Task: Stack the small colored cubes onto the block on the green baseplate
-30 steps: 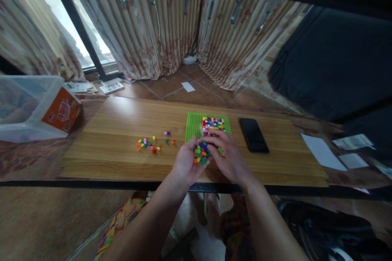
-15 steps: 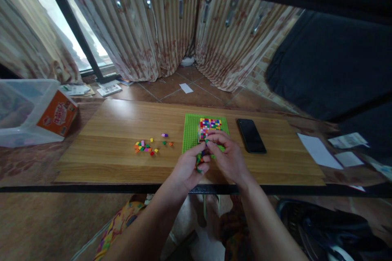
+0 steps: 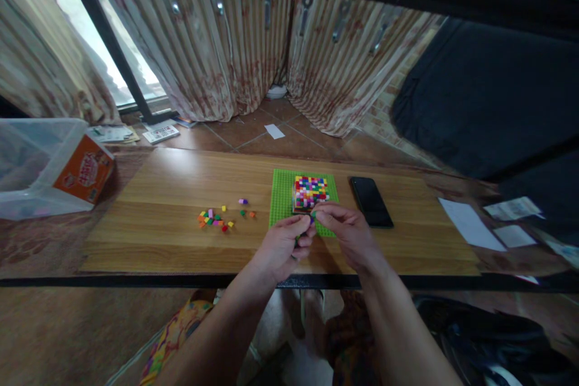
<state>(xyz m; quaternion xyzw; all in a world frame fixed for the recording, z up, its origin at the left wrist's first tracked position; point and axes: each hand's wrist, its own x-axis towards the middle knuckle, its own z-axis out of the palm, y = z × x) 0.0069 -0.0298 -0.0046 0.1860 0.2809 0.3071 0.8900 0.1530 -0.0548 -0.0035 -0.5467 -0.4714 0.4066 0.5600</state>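
Note:
Several small building bricks, partly hidden, are in my left hand point(image 3: 284, 242), its fingers curled round them; a purple brick point(image 3: 312, 219) shows at the thumb tip. My right hand point(image 3: 347, 230) pinches a small green brick point(image 3: 313, 215) right beside it. Both hands meet over the near part of a green baseplate point(image 3: 281, 193). On that plate, just beyond my fingertips, sits a block of many-coloured bricks point(image 3: 310, 190) stacked in layers. Loose bricks point(image 3: 212, 218) in several colours lie on the table to the left.
A black phone point(image 3: 371, 201) lies right of the baseplate on the wooden board point(image 3: 154, 211). At the far left stands a clear plastic bin point(image 3: 40, 193) with an orange label. Papers point(image 3: 470, 223) lie at the right, and striped curtains point(image 3: 226, 48) hang behind.
My right hand has shifted right and slightly toward me, uncovering more of the brick block. The green brick at its fingertips has moved a little right. My left hand stays nearly in place.

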